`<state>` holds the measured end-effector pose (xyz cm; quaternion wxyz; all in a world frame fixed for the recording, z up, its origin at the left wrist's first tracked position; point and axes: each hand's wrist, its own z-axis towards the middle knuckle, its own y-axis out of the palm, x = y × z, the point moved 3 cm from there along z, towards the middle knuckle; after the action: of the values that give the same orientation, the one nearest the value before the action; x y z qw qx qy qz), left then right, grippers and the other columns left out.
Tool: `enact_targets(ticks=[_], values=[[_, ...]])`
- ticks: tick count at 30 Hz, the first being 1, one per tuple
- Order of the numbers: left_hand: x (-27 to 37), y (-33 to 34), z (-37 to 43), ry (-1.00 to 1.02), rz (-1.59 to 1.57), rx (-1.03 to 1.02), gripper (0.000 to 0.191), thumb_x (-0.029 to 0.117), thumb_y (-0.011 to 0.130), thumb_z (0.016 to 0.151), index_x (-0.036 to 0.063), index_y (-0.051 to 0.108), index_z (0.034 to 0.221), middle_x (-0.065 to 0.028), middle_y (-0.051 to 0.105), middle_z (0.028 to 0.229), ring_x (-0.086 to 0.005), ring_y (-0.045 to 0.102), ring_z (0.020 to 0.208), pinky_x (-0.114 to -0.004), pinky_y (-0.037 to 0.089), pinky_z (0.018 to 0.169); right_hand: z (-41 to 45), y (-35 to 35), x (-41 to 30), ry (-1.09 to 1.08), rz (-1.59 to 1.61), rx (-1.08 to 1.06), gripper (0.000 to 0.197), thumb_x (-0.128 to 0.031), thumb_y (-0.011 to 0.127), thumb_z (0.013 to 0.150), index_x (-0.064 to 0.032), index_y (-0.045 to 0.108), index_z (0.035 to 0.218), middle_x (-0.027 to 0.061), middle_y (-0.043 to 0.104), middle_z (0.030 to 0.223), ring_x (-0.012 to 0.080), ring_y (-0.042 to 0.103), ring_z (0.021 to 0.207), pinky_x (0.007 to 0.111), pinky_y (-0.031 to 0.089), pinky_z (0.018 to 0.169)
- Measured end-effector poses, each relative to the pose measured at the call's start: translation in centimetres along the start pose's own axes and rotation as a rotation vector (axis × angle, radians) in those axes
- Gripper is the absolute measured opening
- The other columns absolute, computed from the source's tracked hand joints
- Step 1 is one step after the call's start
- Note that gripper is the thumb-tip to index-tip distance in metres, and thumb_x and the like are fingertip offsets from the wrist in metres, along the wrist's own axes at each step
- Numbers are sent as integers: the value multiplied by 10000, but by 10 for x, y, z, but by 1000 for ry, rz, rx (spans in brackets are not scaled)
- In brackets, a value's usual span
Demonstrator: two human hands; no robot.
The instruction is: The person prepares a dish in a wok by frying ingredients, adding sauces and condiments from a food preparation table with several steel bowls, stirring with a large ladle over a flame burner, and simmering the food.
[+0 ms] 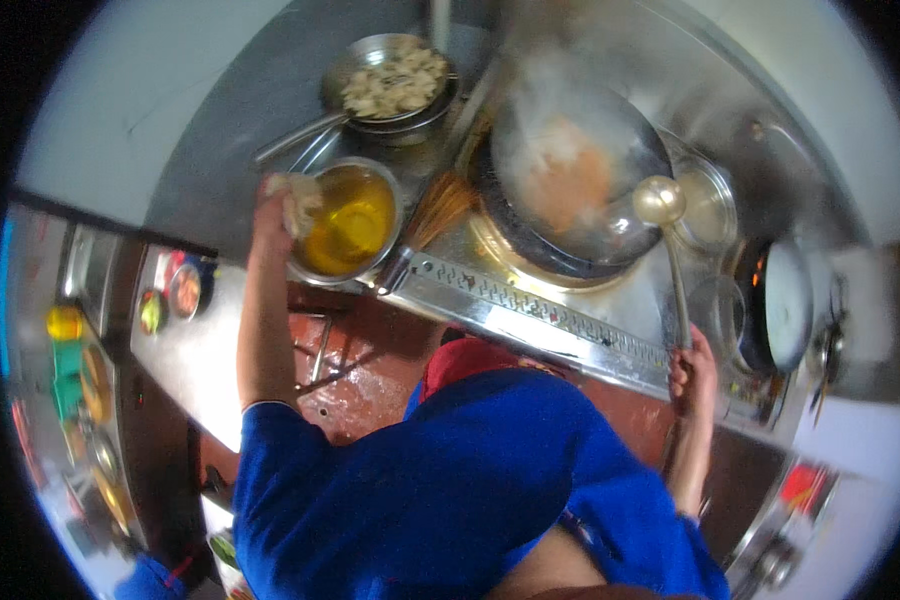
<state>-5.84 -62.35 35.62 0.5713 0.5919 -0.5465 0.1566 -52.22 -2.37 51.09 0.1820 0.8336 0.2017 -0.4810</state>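
Observation:
My left hand [271, 217] grips a pale folded cloth [304, 206] against the left rim of a round metal pot [399, 201]. Clear yellow oil [351, 221] lies in that pot. In my right hand [694, 375] is the long handle of a metal ladle [660, 201], its rounded bowl hovering by the right rim of a wok [645, 146]. Steam rises from the wok and blurs the orange-brown food [570, 180] inside it. A bamboo wok brush [442, 206] rests between the oil pot and the wok.
Behind the oil pot, a long-handled strainer [300, 136] holding pale chunks [394, 86] sits over a dark vessel. A metal basin [709, 202] stands right of the wok. Farther right is another pan with whitish contents [787, 307]. A perforated drain strip [525, 296] edges the stove.

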Motion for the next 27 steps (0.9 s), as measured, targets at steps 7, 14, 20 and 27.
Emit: enact_targets(ticks=[7,14,20,27], values=[[34,57,45,220,33,99,353,80,490,992,38,502,1342,-165,594,1254,-296,625,1100,-433,558,916,-33,19,-5,-199,-76,199,606,-87,513,868,-9,361,1449,70,538,777,90,454,481,226,381,363],[2,54,40,-195,-371,-341,372,269,507,1022,11,554,1286,-168,625,1216,-286,642,1068,-406,548,922,-49,2,24,-184,601,133,527,-94,522,913,-42,399,1423,50,530,826,37,407,467,163,374,309],[-22,151,41,-339,-212,-435,548,474,543,990,-38,613,1175,-170,685,1104,-293,669,1005,-415,554,891,-64,-9,72,-40,462,302,469,-95,546,885,-63,428,1338,39,514,794,76,440,512,195,387,374],[-37,177,86,-408,-91,-478,273,205,578,918,-21,634,1059,-155,694,969,-296,690,851,-423,587,733,-71,-9,76,-51,414,277,536,-79,527,882,-59,402,1402,54,527,805,95,474,522,223,406,376]])
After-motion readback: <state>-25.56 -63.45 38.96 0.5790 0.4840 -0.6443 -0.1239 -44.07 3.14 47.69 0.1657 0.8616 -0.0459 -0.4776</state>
